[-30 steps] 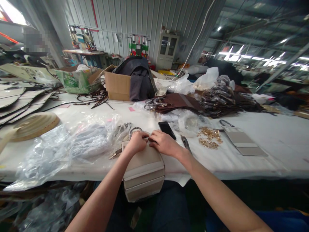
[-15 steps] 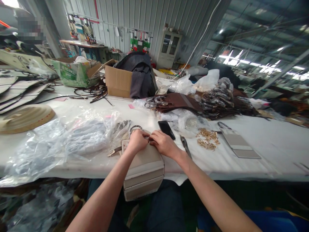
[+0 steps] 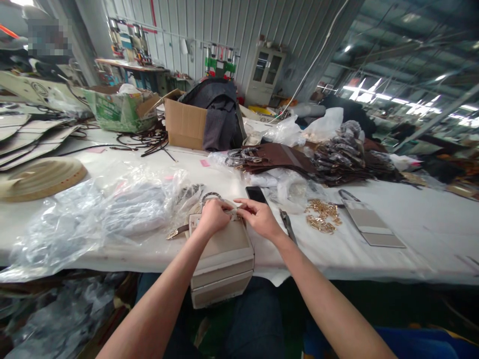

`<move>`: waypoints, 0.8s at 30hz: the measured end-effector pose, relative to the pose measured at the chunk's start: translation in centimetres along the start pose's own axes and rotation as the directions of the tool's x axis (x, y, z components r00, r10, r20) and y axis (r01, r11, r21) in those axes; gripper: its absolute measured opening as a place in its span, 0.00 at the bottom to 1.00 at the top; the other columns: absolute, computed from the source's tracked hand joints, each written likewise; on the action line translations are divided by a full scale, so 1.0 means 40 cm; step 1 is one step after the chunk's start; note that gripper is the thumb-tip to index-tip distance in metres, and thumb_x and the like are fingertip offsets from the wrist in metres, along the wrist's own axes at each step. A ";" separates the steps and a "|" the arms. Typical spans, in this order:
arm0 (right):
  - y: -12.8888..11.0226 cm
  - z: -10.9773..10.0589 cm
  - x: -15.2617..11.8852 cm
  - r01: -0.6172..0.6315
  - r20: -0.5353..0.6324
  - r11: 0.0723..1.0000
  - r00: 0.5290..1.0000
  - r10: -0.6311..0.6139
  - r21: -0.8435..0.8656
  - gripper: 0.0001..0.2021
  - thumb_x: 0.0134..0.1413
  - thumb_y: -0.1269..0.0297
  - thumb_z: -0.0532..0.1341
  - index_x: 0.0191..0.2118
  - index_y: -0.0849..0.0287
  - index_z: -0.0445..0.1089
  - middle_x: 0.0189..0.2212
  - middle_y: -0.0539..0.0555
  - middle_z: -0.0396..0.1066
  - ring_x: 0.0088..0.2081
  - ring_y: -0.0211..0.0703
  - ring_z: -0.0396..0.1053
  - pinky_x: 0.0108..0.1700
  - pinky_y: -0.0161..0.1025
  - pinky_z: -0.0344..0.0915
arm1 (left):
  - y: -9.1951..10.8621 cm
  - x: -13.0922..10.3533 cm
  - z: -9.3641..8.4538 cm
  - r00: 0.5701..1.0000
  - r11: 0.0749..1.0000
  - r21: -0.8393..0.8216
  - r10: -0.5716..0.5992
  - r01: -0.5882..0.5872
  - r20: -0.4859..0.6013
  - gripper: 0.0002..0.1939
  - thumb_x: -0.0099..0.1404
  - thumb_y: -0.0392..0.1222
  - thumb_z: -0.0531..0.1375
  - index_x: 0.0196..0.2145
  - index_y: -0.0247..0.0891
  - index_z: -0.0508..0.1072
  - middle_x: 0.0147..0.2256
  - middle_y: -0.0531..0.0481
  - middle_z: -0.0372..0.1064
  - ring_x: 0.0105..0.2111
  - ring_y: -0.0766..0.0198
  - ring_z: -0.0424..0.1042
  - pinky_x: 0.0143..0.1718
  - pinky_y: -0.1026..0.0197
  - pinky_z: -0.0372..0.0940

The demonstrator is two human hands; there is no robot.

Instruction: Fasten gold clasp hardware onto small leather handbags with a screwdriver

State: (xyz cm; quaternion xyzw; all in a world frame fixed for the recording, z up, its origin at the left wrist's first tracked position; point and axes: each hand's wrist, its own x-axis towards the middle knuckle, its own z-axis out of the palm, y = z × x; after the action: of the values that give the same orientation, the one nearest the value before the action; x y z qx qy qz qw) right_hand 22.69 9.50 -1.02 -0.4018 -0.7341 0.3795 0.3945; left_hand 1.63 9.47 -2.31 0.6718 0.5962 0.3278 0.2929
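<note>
A beige handbag (image 3: 223,252) lies at the table's front edge, partly overhanging it above my lap. Its looped handle (image 3: 210,196) sticks up at the far end, and a strap with a gold-coloured buckle (image 3: 172,233) pokes out on the left. My left hand (image 3: 214,217) is closed on the far top edge of the handbag. Close beside it, my right hand (image 3: 258,217) pinches something small and pale at the same edge; the fingers hide what it is. A black phone (image 3: 256,194) lies just beyond my right hand.
Clear plastic bags (image 3: 127,209) spread on the left, near a roll of tape (image 3: 45,178). At right are a dark hand tool (image 3: 287,225), gold-coloured metal pieces (image 3: 322,217) and a flat beige bag panel (image 3: 372,222). A cardboard box (image 3: 185,122) and brown bag pieces (image 3: 280,158) stand farther back.
My right hand has drawn slightly away from the left, its fingers straighter and a small pale bit showing between the hands. The left hand stays on the handbag.
</note>
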 end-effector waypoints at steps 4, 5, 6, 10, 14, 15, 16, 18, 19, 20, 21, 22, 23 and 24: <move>0.027 0.007 0.010 -0.182 0.079 0.975 0.982 0.173 0.128 0.16 0.59 0.53 0.76 0.47 0.58 0.88 0.41 0.57 0.87 0.40 0.51 0.83 0.47 0.45 0.79 | 0.000 0.002 -0.002 1.000 1.000 0.011 0.005 -0.005 0.013 0.18 0.57 0.33 0.69 0.45 0.43 0.92 0.41 0.41 0.87 0.45 0.46 0.82 0.53 0.51 0.74; 0.030 0.008 0.012 -0.193 0.086 0.974 0.979 0.183 0.122 0.15 0.58 0.53 0.77 0.45 0.58 0.88 0.41 0.57 0.87 0.40 0.51 0.84 0.47 0.46 0.79 | -0.001 0.002 -0.002 1.000 1.000 0.010 0.008 -0.008 0.012 0.18 0.57 0.34 0.70 0.44 0.44 0.92 0.41 0.42 0.87 0.45 0.46 0.82 0.54 0.51 0.74; 0.031 0.008 0.015 -0.194 0.088 0.975 0.979 0.185 0.106 0.14 0.57 0.54 0.77 0.44 0.58 0.89 0.40 0.57 0.87 0.40 0.52 0.84 0.47 0.46 0.79 | -0.001 0.002 -0.001 1.000 1.000 0.009 0.010 -0.010 0.009 0.17 0.58 0.34 0.70 0.44 0.44 0.92 0.41 0.42 0.87 0.46 0.46 0.82 0.54 0.51 0.74; 0.016 0.010 0.018 -0.125 0.065 0.992 0.990 0.124 0.005 0.10 0.61 0.59 0.75 0.45 0.56 0.89 0.40 0.56 0.88 0.40 0.51 0.84 0.48 0.45 0.78 | -0.004 0.001 0.002 1.000 1.000 0.010 0.002 -0.002 -0.001 0.16 0.58 0.37 0.73 0.44 0.45 0.92 0.39 0.42 0.87 0.45 0.45 0.82 0.53 0.51 0.74; -0.007 0.015 0.017 0.006 0.086 0.993 0.996 0.004 -0.122 0.09 0.66 0.64 0.72 0.48 0.55 0.89 0.44 0.56 0.86 0.42 0.48 0.82 0.48 0.42 0.75 | 0.000 -0.002 0.002 1.000 1.000 0.020 -0.013 0.013 0.008 0.15 0.60 0.36 0.72 0.45 0.45 0.92 0.39 0.42 0.87 0.44 0.46 0.82 0.53 0.50 0.74; -0.011 0.016 0.016 0.042 0.094 0.987 0.995 -0.027 -0.154 0.09 0.67 0.65 0.71 0.48 0.54 0.89 0.44 0.56 0.85 0.43 0.47 0.81 0.48 0.42 0.74 | 0.002 -0.003 0.001 1.000 1.000 0.022 -0.014 0.014 0.013 0.15 0.60 0.36 0.72 0.45 0.45 0.92 0.39 0.42 0.87 0.44 0.46 0.82 0.53 0.51 0.74; -0.014 0.016 0.015 0.071 0.101 0.981 0.993 -0.053 -0.181 0.09 0.68 0.67 0.70 0.49 0.54 0.88 0.44 0.55 0.85 0.44 0.46 0.81 0.49 0.41 0.73 | 0.004 -0.004 -0.001 1.000 1.000 0.024 -0.014 0.014 0.018 0.16 0.60 0.35 0.71 0.45 0.45 0.92 0.39 0.43 0.87 0.44 0.47 0.82 0.53 0.51 0.74; -0.018 0.017 0.012 0.103 0.113 0.971 0.990 -0.080 -0.215 0.09 0.69 0.69 0.70 0.49 0.54 0.88 0.43 0.55 0.83 0.44 0.45 0.80 0.49 0.40 0.72 | 0.009 -0.006 -0.004 1.000 1.000 0.027 -0.013 0.012 0.024 0.16 0.60 0.34 0.70 0.45 0.46 0.92 0.40 0.44 0.87 0.44 0.48 0.82 0.54 0.52 0.74; -0.019 0.017 0.010 0.109 0.116 0.968 0.990 -0.084 -0.227 0.09 0.69 0.69 0.69 0.49 0.54 0.88 0.43 0.55 0.82 0.44 0.45 0.79 0.50 0.40 0.72 | 0.011 -0.007 -0.006 1.000 1.000 0.028 -0.012 0.011 0.027 0.17 0.60 0.34 0.70 0.45 0.46 0.92 0.40 0.44 0.87 0.45 0.48 0.82 0.55 0.52 0.74; -0.021 0.018 0.007 0.112 0.121 0.965 0.989 -0.085 -0.239 0.09 0.70 0.70 0.69 0.49 0.54 0.88 0.43 0.55 0.82 0.44 0.45 0.79 0.50 0.40 0.71 | 0.013 -0.008 -0.007 0.999 1.000 0.029 -0.011 0.010 0.030 0.17 0.59 0.34 0.70 0.45 0.46 0.92 0.41 0.44 0.88 0.45 0.49 0.82 0.55 0.53 0.74; -0.022 0.018 0.004 0.112 0.124 0.962 0.989 -0.083 -0.250 0.09 0.70 0.70 0.69 0.49 0.54 0.87 0.43 0.55 0.81 0.44 0.44 0.78 0.50 0.39 0.71 | 0.014 -0.009 -0.008 0.999 1.000 0.030 -0.010 0.009 0.034 0.17 0.59 0.34 0.71 0.45 0.46 0.92 0.41 0.45 0.88 0.46 0.49 0.82 0.55 0.54 0.74; -0.024 0.018 0.001 0.111 0.127 0.959 0.989 -0.080 -0.259 0.09 0.70 0.71 0.69 0.48 0.54 0.87 0.43 0.54 0.81 0.43 0.44 0.78 0.49 0.39 0.71 | 0.016 -0.009 -0.009 0.999 0.999 0.031 -0.009 0.008 0.038 0.17 0.59 0.34 0.71 0.45 0.46 0.92 0.41 0.45 0.88 0.47 0.49 0.82 0.55 0.54 0.75; -0.025 0.019 -0.002 0.110 0.129 0.958 0.989 -0.078 -0.266 0.08 0.70 0.71 0.69 0.48 0.54 0.87 0.43 0.54 0.80 0.43 0.44 0.78 0.49 0.39 0.71 | 0.017 -0.009 -0.009 0.999 0.999 0.034 -0.010 0.008 0.041 0.17 0.59 0.35 0.71 0.45 0.46 0.92 0.42 0.45 0.88 0.47 0.49 0.82 0.55 0.54 0.75; -0.027 0.019 -0.004 0.109 0.131 0.957 0.988 -0.076 -0.268 0.08 0.70 0.71 0.69 0.48 0.54 0.86 0.43 0.54 0.80 0.44 0.45 0.78 0.49 0.39 0.70 | 0.017 -0.009 -0.009 0.999 0.999 0.039 -0.012 0.011 0.043 0.17 0.59 0.35 0.72 0.45 0.46 0.92 0.42 0.45 0.88 0.48 0.48 0.82 0.55 0.54 0.74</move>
State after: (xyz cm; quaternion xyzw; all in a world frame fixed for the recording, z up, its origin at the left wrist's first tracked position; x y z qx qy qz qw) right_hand 21.76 8.75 -0.43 -0.3944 -0.8199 0.2783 0.3079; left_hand 1.73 9.02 -1.58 0.6808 0.5998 0.3001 0.2944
